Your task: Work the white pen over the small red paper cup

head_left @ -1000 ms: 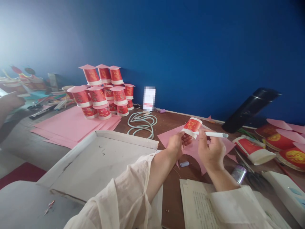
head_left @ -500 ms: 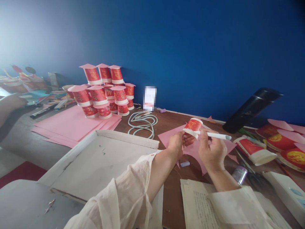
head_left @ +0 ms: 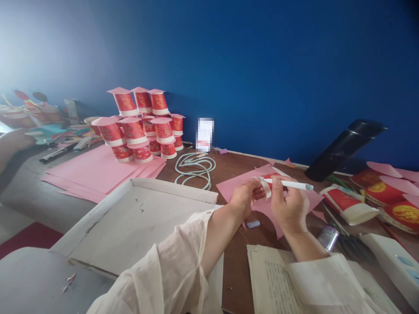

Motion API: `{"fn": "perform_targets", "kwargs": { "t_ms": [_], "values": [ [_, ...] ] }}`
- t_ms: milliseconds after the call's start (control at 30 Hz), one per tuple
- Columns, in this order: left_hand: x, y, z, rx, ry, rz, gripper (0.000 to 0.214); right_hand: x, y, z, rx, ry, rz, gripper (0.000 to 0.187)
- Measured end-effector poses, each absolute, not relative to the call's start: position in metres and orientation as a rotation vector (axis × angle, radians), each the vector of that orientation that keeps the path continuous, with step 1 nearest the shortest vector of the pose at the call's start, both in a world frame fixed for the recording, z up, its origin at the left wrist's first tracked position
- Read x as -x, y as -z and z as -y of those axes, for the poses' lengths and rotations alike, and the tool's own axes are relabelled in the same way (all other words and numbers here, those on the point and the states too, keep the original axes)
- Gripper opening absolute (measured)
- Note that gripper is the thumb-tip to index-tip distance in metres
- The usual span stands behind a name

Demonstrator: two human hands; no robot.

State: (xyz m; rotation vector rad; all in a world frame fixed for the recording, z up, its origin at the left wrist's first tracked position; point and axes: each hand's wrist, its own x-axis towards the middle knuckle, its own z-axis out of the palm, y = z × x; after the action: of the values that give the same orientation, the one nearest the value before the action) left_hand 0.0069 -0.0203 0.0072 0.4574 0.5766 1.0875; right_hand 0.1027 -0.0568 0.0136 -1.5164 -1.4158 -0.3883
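My left hand (head_left: 245, 197) grips a red paper cup by its white rim. Tilted on its side, the cup (head_left: 266, 188) shows its rim and a little red wall; my right hand hides much of the rest. In my right hand (head_left: 290, 204) is a white pen (head_left: 296, 185), its front end at the cup's rim and its back end pointing right. Whether the tip touches the cup I cannot tell. Under both hands lies a cut pink paper sheet (head_left: 227, 186). A small pale cap (head_left: 253, 224) rests on the brown table just in front of the hands.
Stacked red cups with pink paper tops (head_left: 131, 131) stand on pink sheets (head_left: 85, 168) at left. A white box lid (head_left: 173, 189), coiled cable (head_left: 196, 168) and printed pages (head_left: 268, 279) lie nearer. Right are a black bottle (head_left: 343, 150), a flattened cup (head_left: 348, 203) and scissors (head_left: 355, 248).
The cup has turned in my left hand, so its patterned side and far end show less. My right hand and the pen have shifted slightly left.
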Motion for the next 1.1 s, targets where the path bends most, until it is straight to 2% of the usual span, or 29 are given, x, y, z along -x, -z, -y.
{"fn": "perform_targets", "kwargs": {
  "t_ms": [133,567,1100],
  "values": [
    [-0.007,-0.005,0.019,-0.454,-1.093,-0.567,0.005,-0.103,-0.014,0.057,1.506,0.400,1.420,0.031],
    [-0.008,-0.004,0.019,-0.392,-1.132,-0.434,0.008,-0.102,-0.014,0.057,1.514,0.387,1.417,0.032],
    [-0.008,-0.010,0.022,-0.451,-1.127,-0.483,0.008,-0.102,-0.015,0.059,1.492,0.395,1.448,0.032]
  ]
}}
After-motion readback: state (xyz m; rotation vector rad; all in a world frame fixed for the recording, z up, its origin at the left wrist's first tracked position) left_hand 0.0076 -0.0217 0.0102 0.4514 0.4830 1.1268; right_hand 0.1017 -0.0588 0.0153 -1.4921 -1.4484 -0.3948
